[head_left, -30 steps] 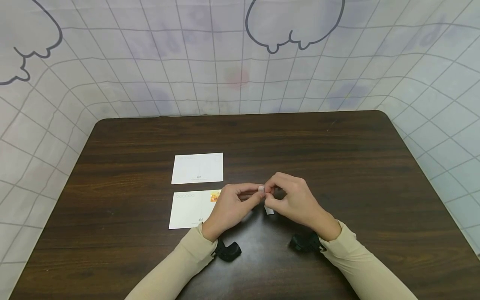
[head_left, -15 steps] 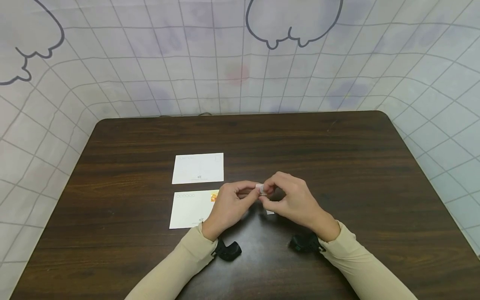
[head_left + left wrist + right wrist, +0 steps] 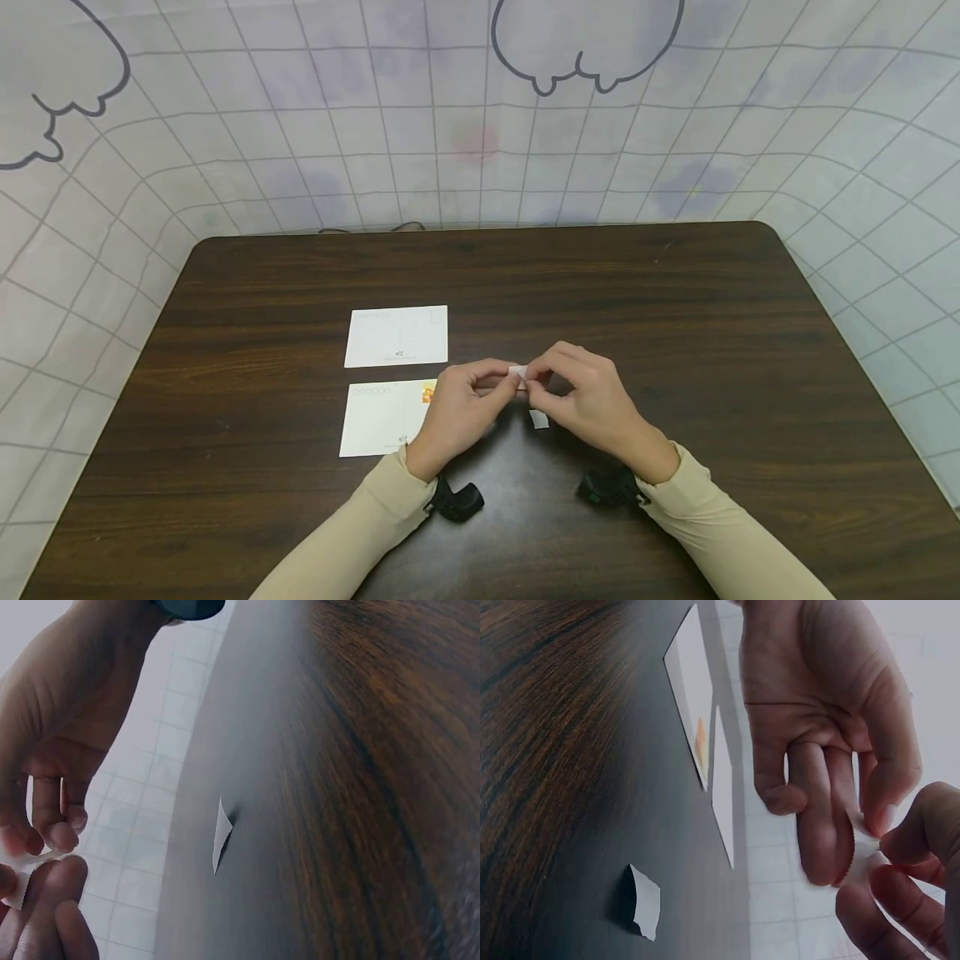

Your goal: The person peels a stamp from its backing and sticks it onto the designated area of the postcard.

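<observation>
A small white stamp (image 3: 861, 859) with a toothed edge is held between both hands above the table. My left hand (image 3: 459, 412) pinches it with the thumb on top and fingers underneath. At the stamp's right edge my right hand (image 3: 592, 407) pinches with thumb and forefinger. In the left wrist view the fingertips cover most of it. Beneath the hands a curled scrap of white paper (image 3: 539, 419) lies on the table. Left of them is a postcard (image 3: 378, 425) bearing an orange stamp (image 3: 428, 392), its right side partly hidden by my left hand.
A second white postcard (image 3: 397, 337), with a printed stamp box at its upper right, lies behind the first. All rest on a dark wood table (image 3: 675, 308). A grid-patterned cloth (image 3: 465, 125) surrounds the table's back and sides.
The stamp and the fingertips have shifted slightly left, and more of the stamp shows. My right fingers have altered their hold on its edge. The scrap is less covered now.
</observation>
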`<state>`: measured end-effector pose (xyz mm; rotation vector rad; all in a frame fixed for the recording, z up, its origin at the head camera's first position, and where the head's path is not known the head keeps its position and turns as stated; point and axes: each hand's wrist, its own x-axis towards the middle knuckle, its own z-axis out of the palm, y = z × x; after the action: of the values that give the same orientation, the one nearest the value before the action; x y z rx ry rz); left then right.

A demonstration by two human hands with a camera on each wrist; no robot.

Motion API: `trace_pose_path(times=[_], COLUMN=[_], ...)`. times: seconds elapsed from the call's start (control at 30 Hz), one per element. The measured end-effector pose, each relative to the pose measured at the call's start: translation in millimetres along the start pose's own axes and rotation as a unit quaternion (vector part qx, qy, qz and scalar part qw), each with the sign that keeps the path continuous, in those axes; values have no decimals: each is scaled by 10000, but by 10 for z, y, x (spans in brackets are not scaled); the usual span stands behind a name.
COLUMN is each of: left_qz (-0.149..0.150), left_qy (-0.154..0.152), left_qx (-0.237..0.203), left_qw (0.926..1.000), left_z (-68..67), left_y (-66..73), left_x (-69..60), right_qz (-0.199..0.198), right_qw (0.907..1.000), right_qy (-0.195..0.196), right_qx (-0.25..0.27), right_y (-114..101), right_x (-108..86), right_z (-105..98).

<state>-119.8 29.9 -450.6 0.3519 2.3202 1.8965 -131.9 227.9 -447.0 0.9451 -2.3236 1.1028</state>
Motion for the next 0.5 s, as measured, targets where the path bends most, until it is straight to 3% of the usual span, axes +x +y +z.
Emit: trace_pose_path(times=[0.5], left_qz=[98], left_qy=[9], left_qx=[241], left_qw=[9997], left_z=[6], left_y=[22], left_x=[-11], right_qz=[184], right_qw=[9998], right_qy=[-27], right_qx=[77], right_y=[7], right_x=[-7], right_z=[-7])
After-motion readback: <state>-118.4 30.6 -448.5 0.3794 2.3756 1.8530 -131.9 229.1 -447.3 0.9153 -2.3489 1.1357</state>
